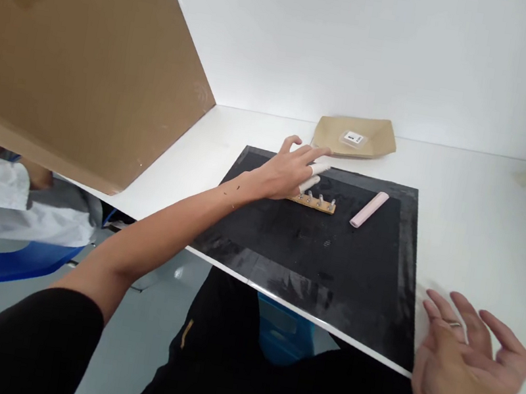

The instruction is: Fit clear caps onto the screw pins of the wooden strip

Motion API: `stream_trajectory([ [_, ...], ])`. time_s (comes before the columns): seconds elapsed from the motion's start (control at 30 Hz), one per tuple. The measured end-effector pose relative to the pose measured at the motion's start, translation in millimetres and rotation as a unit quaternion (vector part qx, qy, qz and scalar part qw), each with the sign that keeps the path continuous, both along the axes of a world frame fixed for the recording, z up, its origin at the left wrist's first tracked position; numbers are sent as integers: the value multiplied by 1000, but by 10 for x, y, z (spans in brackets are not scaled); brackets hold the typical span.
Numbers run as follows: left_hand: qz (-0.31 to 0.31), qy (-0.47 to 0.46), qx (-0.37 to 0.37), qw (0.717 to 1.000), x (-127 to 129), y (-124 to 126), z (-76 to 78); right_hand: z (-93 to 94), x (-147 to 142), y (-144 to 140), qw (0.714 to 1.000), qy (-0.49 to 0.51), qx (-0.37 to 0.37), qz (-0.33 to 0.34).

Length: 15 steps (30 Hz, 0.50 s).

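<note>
Reaching across the black mat [313, 258], your left hand [289, 174] spreads wide over the wooden peg strip [318, 203]; your right hand [461, 361] hovers open, holding nothing.

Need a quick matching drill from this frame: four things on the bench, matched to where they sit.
Things:
1. wooden strip with pegs
2. pink cylinder
3. kraft paper envelope
4. right hand

Places:
A. on the white table behind the black mat
B. on the mat, just right of the peg strip
C. under the left hand's fingers, on the mat
D. open, over the table's near right edge

Pairs: 1-C, 2-B, 3-A, 4-D
</note>
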<state>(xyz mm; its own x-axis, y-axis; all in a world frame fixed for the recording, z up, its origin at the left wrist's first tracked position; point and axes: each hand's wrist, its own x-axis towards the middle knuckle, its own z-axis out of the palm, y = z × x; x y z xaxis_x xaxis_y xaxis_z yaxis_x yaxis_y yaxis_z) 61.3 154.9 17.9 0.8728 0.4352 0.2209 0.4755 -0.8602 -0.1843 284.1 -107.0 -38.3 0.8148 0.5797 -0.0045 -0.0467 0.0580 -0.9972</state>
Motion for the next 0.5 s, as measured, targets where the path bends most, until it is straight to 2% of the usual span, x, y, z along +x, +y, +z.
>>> stream_trajectory([
  [0.1,-12,10,-47,999,119,-84,34,0,-36,-35,998,-33,6,52],
  [0.2,10,-4,-109,994,204,-153,6,-9,-44,-67,996,-20,-37,84],
  [0.4,10,-18,-177,984,237,-203,-73,-178,5,-73,996,-7,-28,82],
  [0.5,9,-16,-193,981,189,-155,-80,-212,8,-58,995,7,-55,84],
])
